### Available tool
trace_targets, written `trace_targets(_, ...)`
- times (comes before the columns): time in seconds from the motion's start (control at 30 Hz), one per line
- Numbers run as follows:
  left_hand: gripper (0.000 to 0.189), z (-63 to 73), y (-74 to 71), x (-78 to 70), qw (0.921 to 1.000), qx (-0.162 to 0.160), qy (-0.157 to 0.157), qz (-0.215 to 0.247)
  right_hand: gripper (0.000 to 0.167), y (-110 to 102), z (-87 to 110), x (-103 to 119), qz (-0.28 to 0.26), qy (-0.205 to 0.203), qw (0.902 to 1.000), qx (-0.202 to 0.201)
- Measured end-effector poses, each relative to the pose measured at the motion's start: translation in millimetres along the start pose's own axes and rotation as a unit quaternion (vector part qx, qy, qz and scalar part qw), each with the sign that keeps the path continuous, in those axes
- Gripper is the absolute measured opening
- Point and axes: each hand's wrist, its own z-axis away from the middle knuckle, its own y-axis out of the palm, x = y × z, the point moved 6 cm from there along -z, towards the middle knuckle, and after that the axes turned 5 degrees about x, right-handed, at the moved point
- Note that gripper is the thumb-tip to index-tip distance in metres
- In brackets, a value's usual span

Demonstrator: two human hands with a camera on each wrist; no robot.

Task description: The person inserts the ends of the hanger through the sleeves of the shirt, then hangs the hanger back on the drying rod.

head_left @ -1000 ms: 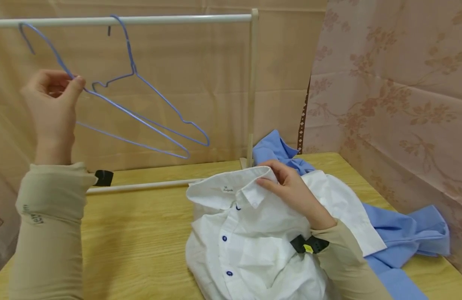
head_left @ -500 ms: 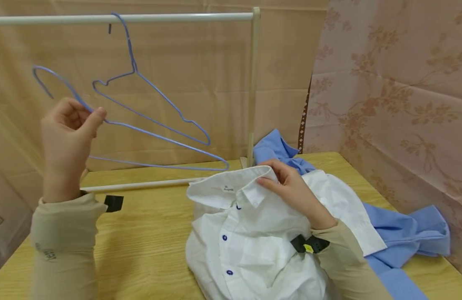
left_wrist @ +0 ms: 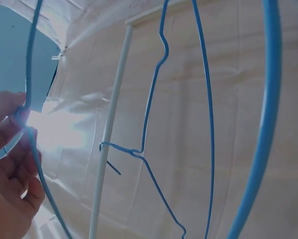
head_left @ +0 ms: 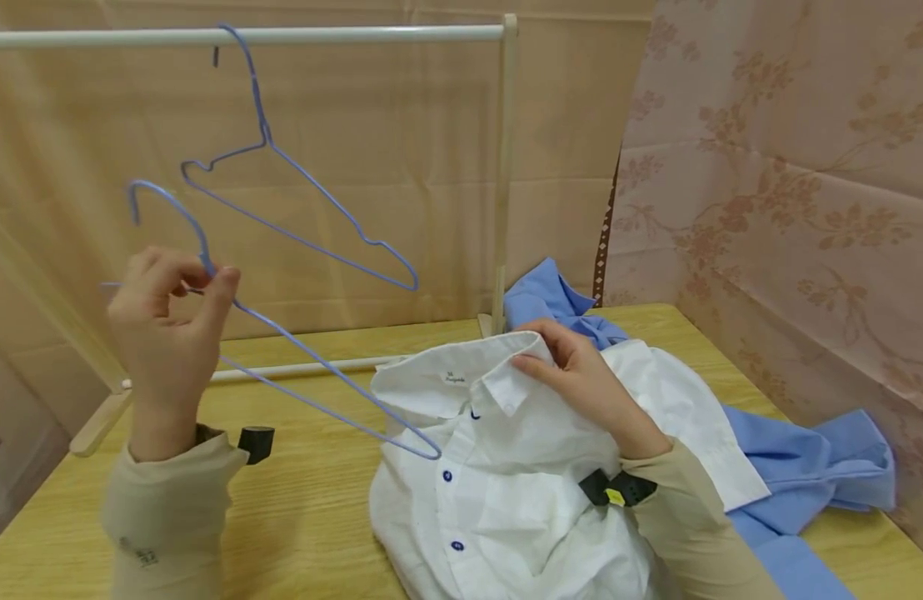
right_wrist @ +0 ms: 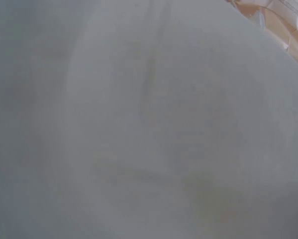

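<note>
My left hand (head_left: 172, 333) pinches a blue wire clothes hanger (head_left: 311, 350) just below its hook, off the rail. In the left wrist view the fingers of the left hand (left_wrist: 12, 159) close on the wire. The hanger's right end overlaps the front of a white shirt (head_left: 506, 475) in the head view. My right hand (head_left: 581, 379) grips the shirt's collar at its right side, thumb in front. The collar stands up and spreads, and dark blue buttons run down the front. Pale, blurred cloth (right_wrist: 163, 124) fills most of the right wrist view.
A second blue hanger (head_left: 334, 204) hangs from the white rail (head_left: 371, 34) of a rack. The rack's post (head_left: 504, 183) rises behind the shirt. Blue clothing (head_left: 806, 467) lies under and beside the white shirt on the wooden table (head_left: 296, 517).
The left hand has carried its hanger down and to the right, away from the rail and toward the shirt collar. The right hand and shirt have stayed in place.
</note>
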Motion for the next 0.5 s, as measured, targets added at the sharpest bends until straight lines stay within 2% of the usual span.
trace_targets(0.13,0.035,7.3,1.5,-1.2,0.9996,0.002,-0.017,0.024,0.027,1,0.2,0,0.002,0.000,1.0000,0.000)
trace_targets(0.27,0.022,14.2,4.8,4.9,0.9940,0.001,-0.054,0.096,0.026,3,0.2,0,0.002,-0.003,1.0000,0.003)
trace_targets(0.37,0.011,18.0,10.0,9.3,0.9775,-0.009,-0.089,0.191,0.026,4,0.1,-1,0.003,-0.003,1.0000,0.005)
trace_targets(0.5,0.008,24.6,23.7,9.9,0.9435,-0.021,-0.148,0.296,0.025,5,-0.6,-1,0.004,-0.006,0.9999,0.007)
